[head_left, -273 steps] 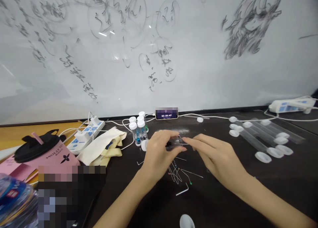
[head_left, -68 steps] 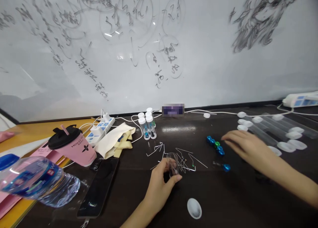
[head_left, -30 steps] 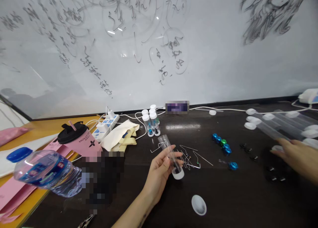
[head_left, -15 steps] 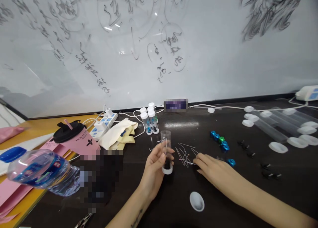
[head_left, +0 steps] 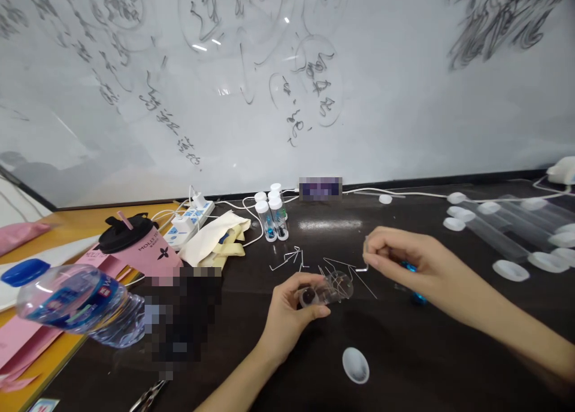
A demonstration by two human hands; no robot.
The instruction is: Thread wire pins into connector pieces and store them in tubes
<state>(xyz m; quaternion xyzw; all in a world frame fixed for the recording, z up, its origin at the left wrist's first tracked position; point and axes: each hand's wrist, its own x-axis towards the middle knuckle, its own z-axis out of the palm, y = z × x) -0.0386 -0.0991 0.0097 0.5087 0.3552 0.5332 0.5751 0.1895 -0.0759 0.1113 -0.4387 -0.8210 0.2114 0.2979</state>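
Observation:
My left hand is closed round a small clear plastic tube. The tube lies tilted almost flat, its open mouth toward the right, with something dark at its base. My right hand hovers just right of the tube with thumb and forefinger pinched on a thin bent metal pin. Between the hands a tangle of more metal pins lies on the dark table. Blue beads are partly hidden behind my right hand. A white cap rests near the front.
Small capped vials stand at the back by a power strip and a cloth bag. A pink cup and a water bottle are at the left. Long clear tubes with white caps lie at the right.
My left hand has tipped the tube from upright to nearly flat. My right hand has lifted off the pin pile with one pin pinched and moved up and right.

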